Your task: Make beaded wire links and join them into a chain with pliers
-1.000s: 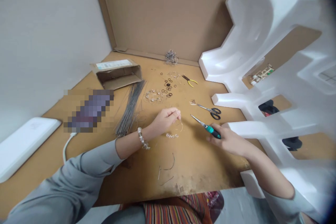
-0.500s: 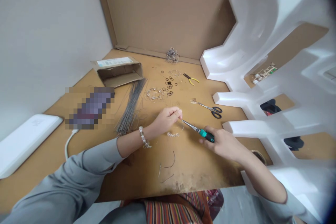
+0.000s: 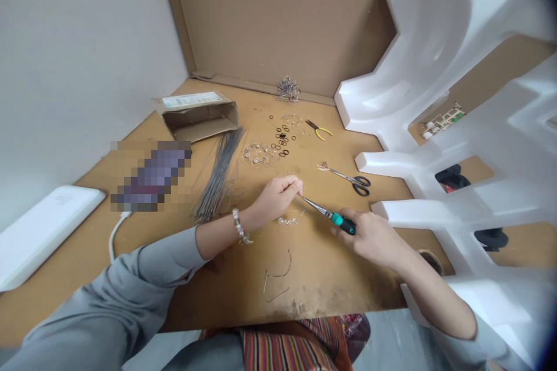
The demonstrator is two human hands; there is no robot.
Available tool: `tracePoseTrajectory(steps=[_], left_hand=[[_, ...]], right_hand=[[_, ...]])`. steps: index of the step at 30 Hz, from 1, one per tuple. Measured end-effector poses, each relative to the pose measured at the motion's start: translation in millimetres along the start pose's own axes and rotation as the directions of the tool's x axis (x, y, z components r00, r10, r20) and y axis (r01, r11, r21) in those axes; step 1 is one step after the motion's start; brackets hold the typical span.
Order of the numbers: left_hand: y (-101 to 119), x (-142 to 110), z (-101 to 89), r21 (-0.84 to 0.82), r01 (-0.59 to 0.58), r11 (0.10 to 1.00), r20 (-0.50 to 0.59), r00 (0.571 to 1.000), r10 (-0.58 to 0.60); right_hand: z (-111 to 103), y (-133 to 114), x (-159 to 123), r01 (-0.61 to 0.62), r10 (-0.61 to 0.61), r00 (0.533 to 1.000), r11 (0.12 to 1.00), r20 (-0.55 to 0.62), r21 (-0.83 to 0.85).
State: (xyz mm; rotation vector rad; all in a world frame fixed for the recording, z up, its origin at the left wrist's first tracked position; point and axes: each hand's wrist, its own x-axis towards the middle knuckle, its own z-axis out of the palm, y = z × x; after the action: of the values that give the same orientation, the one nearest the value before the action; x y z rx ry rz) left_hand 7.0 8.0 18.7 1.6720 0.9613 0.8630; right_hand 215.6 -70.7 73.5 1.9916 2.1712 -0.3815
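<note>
My left hand [image 3: 282,196] is closed in a pinch on a thin wire, most of it hidden by the fingers. A faint length of the wire curves down by the fingertips, close to a short row of clear beads [image 3: 288,221]; whether they are joined I cannot tell. In my right hand [image 3: 372,237] are long-nosed pliers [image 3: 335,218] with teal and black handles, fingers wrapped round the grips. The plier tips meet the left fingertips. A bead bracelet [image 3: 237,223] circles the left wrist. Bent wire pieces [image 3: 278,276] lie nearer the table's front edge.
Scissors [image 3: 354,181] and yellow-handled pliers [image 3: 319,130] lie beyond my hands, with several dark rings [image 3: 282,140] and a beaded loop [image 3: 256,155]. Left stand a wire bundle [image 3: 217,179], an open cardboard box [image 3: 200,122], a phone [image 3: 152,177] and a white power bank [image 3: 47,237]. White foam [image 3: 413,211] borders the right.
The view has shifted slightly. Both hands keep nearly the same pose, and the plier tips stay at the left fingertips.
</note>
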Motion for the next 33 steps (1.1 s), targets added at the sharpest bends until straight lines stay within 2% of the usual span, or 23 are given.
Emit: tracePoseTrajectory(steps=[6,9,14,18,30,33], left_hand=[[0.8,-3.2,1.8,-0.025,0.0,1.0,-0.017,1.0,-0.001],[1.6,-4.0,1.4,-0.058,-0.013,0.998,-0.022,1.0,0.012],[2.9,-2.4,-0.8,-0.278,-0.001,0.961,0.024,1.0,0.008],[1.1,-1.5,-1.5,-0.407,0.025,0.913,0.069,0.998,0.003],[7.1,-3.8,-2.4,-0.352,-0.033,0.936,0.049,0.997,0.054],[8.0,-4.4,-1.9,-0.364,-0.012,0.931,0.064,0.997,0.038]], right_hand=[[2.5,-2.8,0.0,-0.034,0.034,0.999,0.999,-0.014,-0.01],[1.5,-0.9,-0.6,-0.032,0.033,0.999,0.999,-0.006,0.038],[-4.9,6.7,-3.1,0.018,-0.038,0.996,0.97,0.08,0.242],[-9.8,7.7,-5.6,0.004,-0.034,0.994,0.96,0.099,0.281],[-12.9,2.7,-5.7,0.039,-0.07,0.992,0.963,0.107,0.267],[-12.3,4.1,-6.2,0.044,-0.075,0.992,0.957,0.1,0.286]])
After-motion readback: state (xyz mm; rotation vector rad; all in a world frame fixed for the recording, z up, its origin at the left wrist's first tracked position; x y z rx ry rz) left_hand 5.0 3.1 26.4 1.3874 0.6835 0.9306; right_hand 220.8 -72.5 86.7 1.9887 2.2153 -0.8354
